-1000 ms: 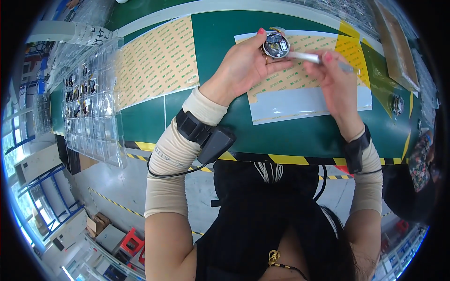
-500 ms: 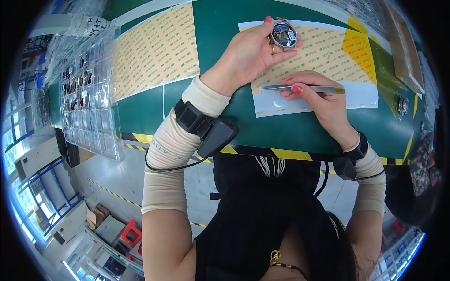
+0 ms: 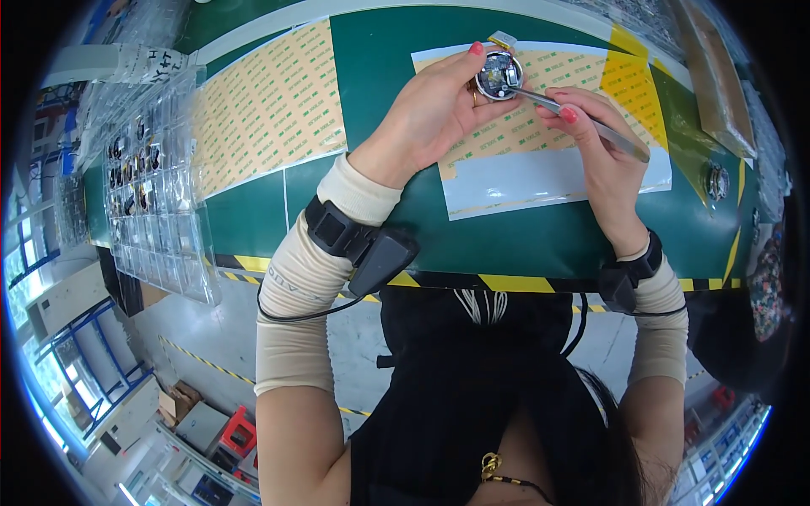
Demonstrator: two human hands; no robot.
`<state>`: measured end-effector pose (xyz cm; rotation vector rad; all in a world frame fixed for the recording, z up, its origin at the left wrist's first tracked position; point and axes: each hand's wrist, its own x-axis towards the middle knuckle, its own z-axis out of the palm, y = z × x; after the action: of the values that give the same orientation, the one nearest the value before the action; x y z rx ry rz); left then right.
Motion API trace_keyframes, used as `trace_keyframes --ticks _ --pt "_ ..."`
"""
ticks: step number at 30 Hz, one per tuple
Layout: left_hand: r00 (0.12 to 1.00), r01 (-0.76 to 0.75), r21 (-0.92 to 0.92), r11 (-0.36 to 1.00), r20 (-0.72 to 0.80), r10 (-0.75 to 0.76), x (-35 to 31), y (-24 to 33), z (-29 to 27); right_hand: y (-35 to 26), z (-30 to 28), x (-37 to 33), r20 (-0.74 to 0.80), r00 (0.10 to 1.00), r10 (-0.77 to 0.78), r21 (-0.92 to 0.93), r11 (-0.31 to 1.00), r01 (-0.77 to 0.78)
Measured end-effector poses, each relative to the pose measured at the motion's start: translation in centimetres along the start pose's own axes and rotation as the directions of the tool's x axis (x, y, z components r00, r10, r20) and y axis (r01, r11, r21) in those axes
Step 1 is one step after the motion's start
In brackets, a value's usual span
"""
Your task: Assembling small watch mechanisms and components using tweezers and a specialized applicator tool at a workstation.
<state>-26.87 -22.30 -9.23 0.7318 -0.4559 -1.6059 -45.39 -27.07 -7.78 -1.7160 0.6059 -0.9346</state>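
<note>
While in left hand, round device under tweezers — right hand narrow around them

Print in green, grey and black
Small green characters repeat in slanting rows over the left sheet and the tan part of the right sheet; bold black characters stand on the white bar at upper left; faint grey letters run along the left sleeve.

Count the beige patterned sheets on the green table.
2: the left sheet, left of the left hand; the right sheet, partly covered, beneath that hand and the right hand. Stacked ones would be hidden.
</note>
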Motion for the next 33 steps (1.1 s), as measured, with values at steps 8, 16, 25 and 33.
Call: trace_keyframes --ticks 8,16,25,33 --pt "0.999 0.037 -0.015 0.999 0.001 -0.037 -0.2 0.4 0.3 0.8 -0.3 0.9 -0.044 0.945 0.323 0.377 0.882 -0.284" --pt "0.997 0.081 -0.007 0.997 0.001 -0.081 -0.3 0.2 0.4 1.1 -0.4 1.6 -0.003 0.881 0.473 0.657 0.665 -0.355" --pt "0.996 0.083 0.031 0.996 -0.029 -0.082 -0.6 0.3 1.1 -0.4 -1.8 3.0 0.445 0.747 -0.494 -0.590 0.465 0.660" --pt "0.994 0.084 0.116 0.990 -0.083 -0.075 -0.9 0.2 1.5 -1.2 -0.2 3.7 0.685 0.675 -0.274 -0.626 0.254 0.738"
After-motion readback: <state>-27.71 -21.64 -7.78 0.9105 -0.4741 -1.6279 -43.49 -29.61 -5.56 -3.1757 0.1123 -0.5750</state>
